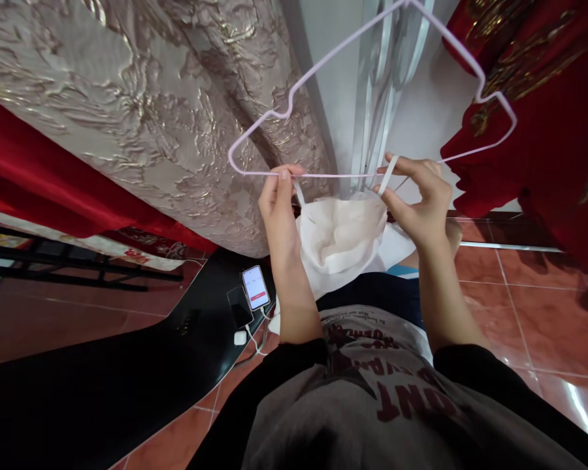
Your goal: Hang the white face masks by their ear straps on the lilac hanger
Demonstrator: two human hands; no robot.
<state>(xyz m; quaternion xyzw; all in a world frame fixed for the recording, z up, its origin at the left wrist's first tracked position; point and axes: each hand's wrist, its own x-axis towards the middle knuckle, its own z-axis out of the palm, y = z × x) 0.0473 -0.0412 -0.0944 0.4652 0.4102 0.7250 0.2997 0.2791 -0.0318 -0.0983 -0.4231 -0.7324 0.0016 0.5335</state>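
A pale pink clothes hanger (pixel 343 175) stretches across the upper middle, its long straight bar lowest. My left hand (pixel 278 199) is closed around the left part of that bar, thumb on top. Below it hangs a white garment with thin straps (pixel 345 235), partly sheer. Its left strap (pixel 299 194) runs up to the bar beside my left fingers; whether it loops over the bar is hard to see. My right hand (pixel 419 196) holds the right strap (pixel 388 175) stretched between thumb and fingers, close by the bar. The garment's lower part falls over my lap.
Beige embossed curtain fabric (pixel 142 111) fills the left, with red fabric (pixel 558 124) at right. A black glossy surface (pixel 142 365) bears a lit phone (pixel 255 287), a dark phone (pixel 239 307) and a white charger (pixel 240 337). Red floor tiles (pixel 524 320) lie right.
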